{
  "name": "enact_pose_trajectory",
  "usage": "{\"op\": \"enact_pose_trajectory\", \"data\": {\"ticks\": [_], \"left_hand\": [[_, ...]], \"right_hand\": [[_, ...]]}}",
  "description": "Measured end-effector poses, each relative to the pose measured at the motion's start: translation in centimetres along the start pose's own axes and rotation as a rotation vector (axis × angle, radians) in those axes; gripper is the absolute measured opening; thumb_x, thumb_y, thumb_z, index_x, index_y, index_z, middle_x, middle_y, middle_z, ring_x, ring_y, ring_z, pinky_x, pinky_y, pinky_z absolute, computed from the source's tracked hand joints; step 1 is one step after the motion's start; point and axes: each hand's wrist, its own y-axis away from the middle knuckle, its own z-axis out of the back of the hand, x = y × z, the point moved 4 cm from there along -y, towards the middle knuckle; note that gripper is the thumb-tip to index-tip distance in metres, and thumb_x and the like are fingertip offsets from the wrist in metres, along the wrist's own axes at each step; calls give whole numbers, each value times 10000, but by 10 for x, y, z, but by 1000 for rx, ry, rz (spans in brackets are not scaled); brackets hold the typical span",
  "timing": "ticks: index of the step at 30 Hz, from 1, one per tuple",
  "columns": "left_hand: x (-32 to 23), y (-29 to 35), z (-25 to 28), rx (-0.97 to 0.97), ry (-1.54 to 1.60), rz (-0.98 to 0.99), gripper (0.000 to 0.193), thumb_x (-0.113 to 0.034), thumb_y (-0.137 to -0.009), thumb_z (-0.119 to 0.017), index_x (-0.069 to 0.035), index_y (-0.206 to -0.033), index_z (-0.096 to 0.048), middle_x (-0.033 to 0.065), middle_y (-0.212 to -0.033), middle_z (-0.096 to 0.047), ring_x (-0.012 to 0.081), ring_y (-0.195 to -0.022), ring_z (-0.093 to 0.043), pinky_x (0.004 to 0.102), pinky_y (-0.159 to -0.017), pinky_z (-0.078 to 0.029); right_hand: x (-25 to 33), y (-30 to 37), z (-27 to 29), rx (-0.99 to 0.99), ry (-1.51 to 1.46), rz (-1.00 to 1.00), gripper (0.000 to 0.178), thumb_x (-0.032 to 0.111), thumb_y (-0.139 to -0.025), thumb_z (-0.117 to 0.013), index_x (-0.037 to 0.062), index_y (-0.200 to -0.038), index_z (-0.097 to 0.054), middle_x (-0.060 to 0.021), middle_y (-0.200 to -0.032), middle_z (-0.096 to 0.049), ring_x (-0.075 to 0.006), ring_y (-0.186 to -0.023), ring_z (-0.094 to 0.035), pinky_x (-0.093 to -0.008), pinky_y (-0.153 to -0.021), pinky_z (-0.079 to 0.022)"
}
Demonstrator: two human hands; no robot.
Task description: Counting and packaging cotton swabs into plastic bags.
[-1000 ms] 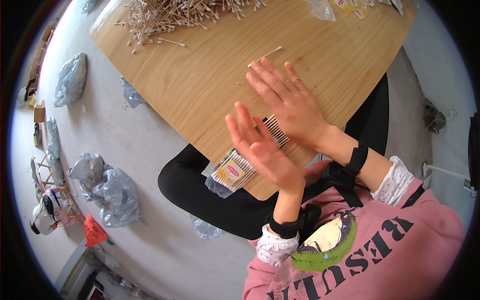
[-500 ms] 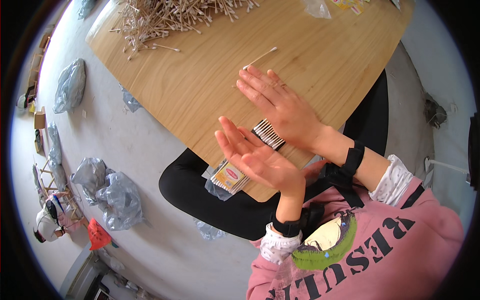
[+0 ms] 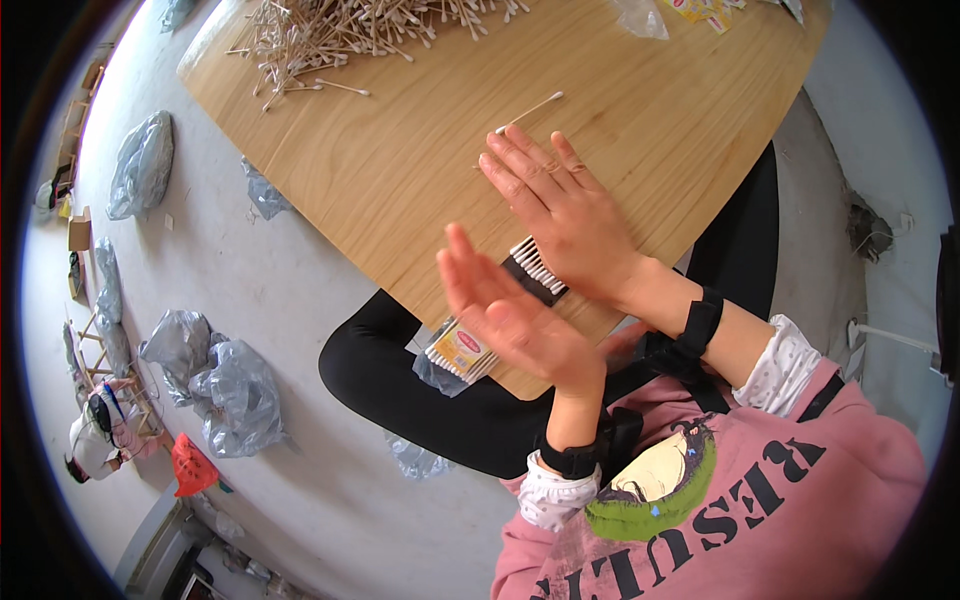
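My right hand [image 3: 575,215] lies palm down over the wooden table, fingers stretched out and gripping nothing. Close to its fingertips is a single cotton swab [image 3: 540,107]. Beside its palm, a neat row of cotton swabs [image 3: 537,264] lies on a dark strip, partly covered by the hand. My left hand [image 3: 515,315] is raised nearer the table corner, palm turned up and fingers extended, slightly blurred and holding nothing. Below it, a pack of cotton swabs [image 3: 461,350] with a yellow label sits at the table edge, partly hidden by that hand.
A large heap of loose cotton swabs [image 3: 330,45] covers the table's far left. A clear plastic bag [image 3: 640,18] and yellow printed packaging [image 3: 705,12] lie at the far side. Grey plastic bags [image 3: 240,395] and a red bag [image 3: 192,465] are on the floor at left, near another person [image 3: 95,440].
My left hand has tilted, its palm turning toward my right hand and its fingers rising slightly. My right hand stays nearly in place, with its fingers shifted a little.
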Motion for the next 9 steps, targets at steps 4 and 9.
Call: {"op": "enact_pose_trajectory", "data": {"ticks": [4,9], "left_hand": [[3,-4,3,-66,57,-7,572,-407,-1063,-318,-32,-1495,-307,165,-1543,-372,249,-1456,-317,381,-1203,-235],[12,-3,-2,5,66,8,607,-440,-1052,-353,-35,-1501,-305,156,-1553,-363,262,-1480,-282,385,-1221,-200]], "right_hand": [[3,-2,-2,7,-68,25,547,173,-908,-542,-2,-1422,-476,-144,-1522,-438,-284,-1471,-330,-461,-1209,-267],[8,-4,-4,9,-221,37,557,155,-902,-560,2,-1429,-464,-146,-1521,-433,-300,-1468,-329,-462,-1211,-270]]}}
